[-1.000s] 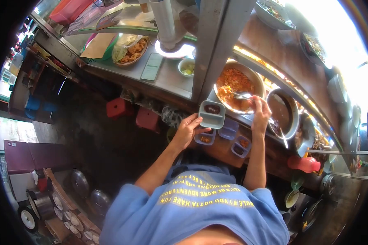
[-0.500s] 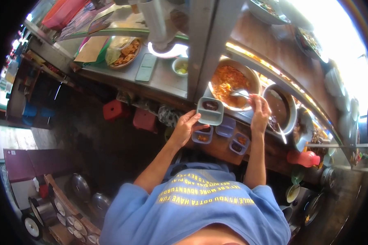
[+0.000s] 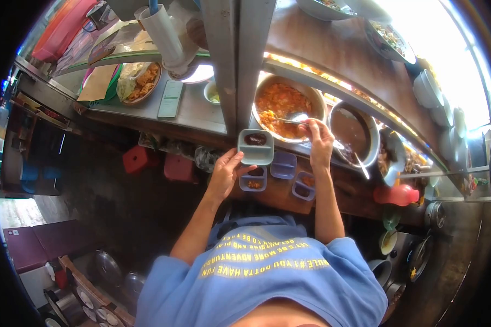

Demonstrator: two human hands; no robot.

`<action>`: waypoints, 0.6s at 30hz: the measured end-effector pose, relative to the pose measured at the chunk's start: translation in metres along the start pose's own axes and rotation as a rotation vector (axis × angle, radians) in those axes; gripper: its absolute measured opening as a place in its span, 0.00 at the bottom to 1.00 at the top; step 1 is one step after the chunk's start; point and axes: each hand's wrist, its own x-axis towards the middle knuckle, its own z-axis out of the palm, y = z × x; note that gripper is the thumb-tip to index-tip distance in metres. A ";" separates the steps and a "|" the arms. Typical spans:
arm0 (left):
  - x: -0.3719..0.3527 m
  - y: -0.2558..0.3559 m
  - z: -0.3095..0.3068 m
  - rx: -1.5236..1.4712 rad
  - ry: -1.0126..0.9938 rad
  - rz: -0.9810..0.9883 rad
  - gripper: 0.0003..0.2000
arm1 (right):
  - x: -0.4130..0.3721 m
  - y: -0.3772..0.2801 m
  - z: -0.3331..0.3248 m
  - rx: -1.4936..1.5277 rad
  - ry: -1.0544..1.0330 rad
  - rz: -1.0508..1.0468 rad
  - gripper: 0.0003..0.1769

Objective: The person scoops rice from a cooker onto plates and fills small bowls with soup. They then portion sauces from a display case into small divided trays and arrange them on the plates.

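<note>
My left hand [image 3: 227, 169] holds a pale grey-green divided dish [image 3: 256, 155] by its left edge, level beside the large bowl. Dark sauce fills part of the dish's upper compartment, while the lower one looks bare. My right hand [image 3: 318, 137] pinches the handle of a metal spoon [image 3: 294, 118], whose bowl end rests in the orange-red food [image 3: 282, 101] of the large bowl. Below the held dish are two purple divided dishes with food, one at the left [image 3: 253, 184] and one at the right [image 3: 303, 192], and a third purple dish [image 3: 283, 165] between them.
A pot of dark sauce [image 3: 354, 131] stands right of the large bowl. A phone [image 3: 170, 99] and a plate of fried food [image 3: 145, 84] lie on the left counter. A metal post [image 3: 239, 65] rises beside the bowl. Red stools [image 3: 139, 159] stand below.
The whole view has shifted, so the counter and both hands appear further left. The spoon looks to have moved slightly within the large bowl. Both hands keep their holds.
</note>
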 end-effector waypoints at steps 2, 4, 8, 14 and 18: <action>0.001 0.000 -0.001 -0.001 -0.001 -0.002 0.13 | 0.001 0.002 -0.004 0.007 0.013 0.014 0.09; 0.002 0.000 -0.001 -0.001 -0.003 -0.005 0.13 | 0.002 0.002 -0.007 0.065 0.039 0.036 0.10; 0.004 0.000 0.000 -0.013 0.000 -0.010 0.12 | 0.002 0.000 -0.012 0.093 0.043 0.030 0.10; 0.009 0.000 0.004 -0.042 -0.002 -0.016 0.11 | -0.011 -0.028 -0.014 0.090 0.069 0.005 0.09; 0.013 0.002 0.011 -0.055 -0.014 -0.026 0.11 | -0.036 -0.056 -0.015 0.040 0.048 0.000 0.09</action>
